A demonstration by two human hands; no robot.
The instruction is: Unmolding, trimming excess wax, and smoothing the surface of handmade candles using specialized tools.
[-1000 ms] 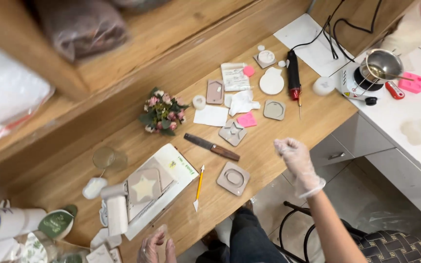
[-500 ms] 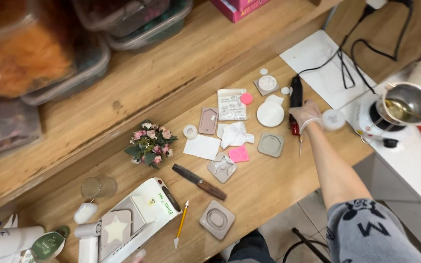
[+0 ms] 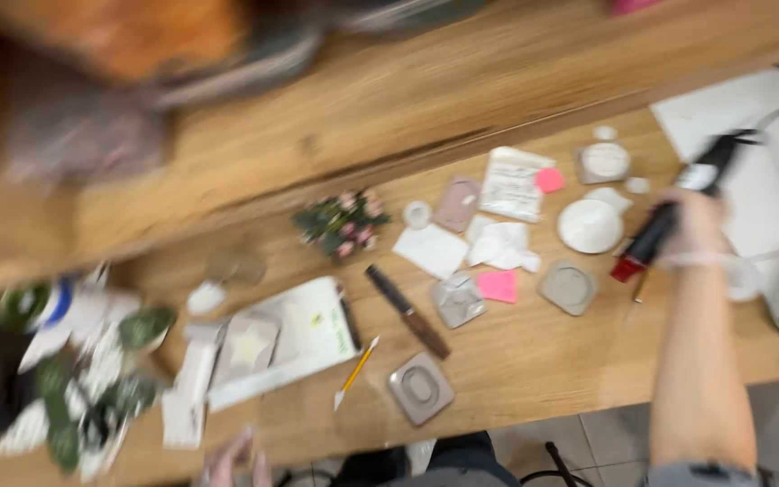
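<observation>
Black-and-red tool now in right hand

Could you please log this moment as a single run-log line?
right hand: gripping black-and-red tool | left hand: at near table edge, holding nothing visible | wooden table: white round dish beside tool | image: motion-blurred

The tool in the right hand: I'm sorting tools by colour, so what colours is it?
Black body with a red tip, seen in the head view.
</observation>
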